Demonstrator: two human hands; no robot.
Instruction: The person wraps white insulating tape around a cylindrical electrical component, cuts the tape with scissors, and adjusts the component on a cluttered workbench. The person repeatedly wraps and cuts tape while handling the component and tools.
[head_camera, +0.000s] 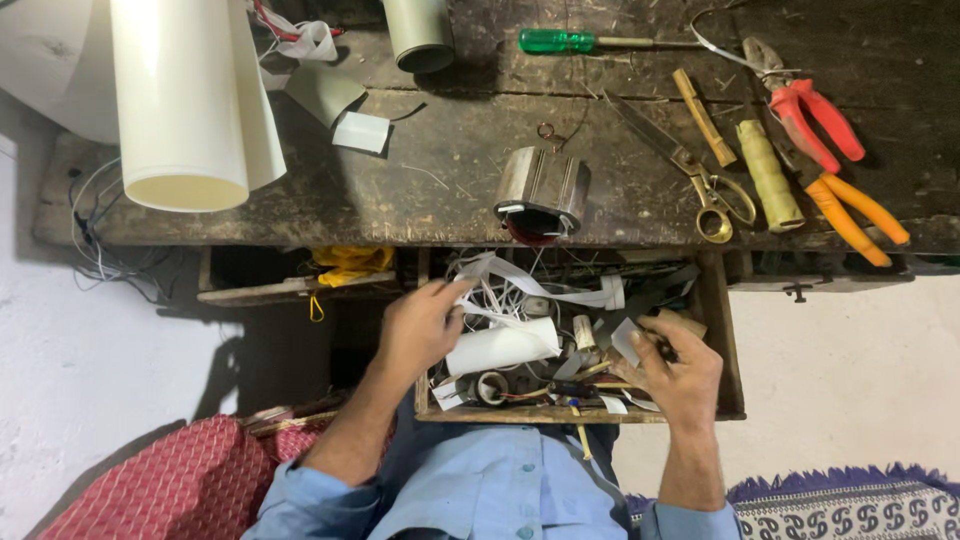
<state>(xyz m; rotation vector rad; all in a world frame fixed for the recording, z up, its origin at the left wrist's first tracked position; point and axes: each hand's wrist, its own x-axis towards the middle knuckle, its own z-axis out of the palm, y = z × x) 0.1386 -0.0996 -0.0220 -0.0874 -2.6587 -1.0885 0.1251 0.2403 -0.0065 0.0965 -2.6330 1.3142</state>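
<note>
1. The open wooden drawer (722, 340), crammed with white strips, wire and small parts, is hanging out below the front edge of the dark, scarred wooden workbench (440, 190); both hands are working inside it.
2. The left hand (418, 328) is lying at the drawer's left side, fingers loosely curled and touching the tangle of white tape strips (520, 285) beside a small white paper roll (500, 347). Whether it is gripping anything I cannot tell. Pulling here could be dragging the whole tangle out with it.
3. The right hand (680, 375) is at the drawer's right side, pinching a small pale card-like piece (625, 340) together with a dark slim item. That thin piece could be slipping back into the clutter.
4. Just above the drawer, a grey metal laminated motor core (543, 190) is sitting at the bench edge; a jolt to the drawer could be tipping it in.
5. Farther back, right of the drawer, brass-handled scissors (690, 170) and red-handled pliers (810, 120) are lying well apart from both hands.
</note>
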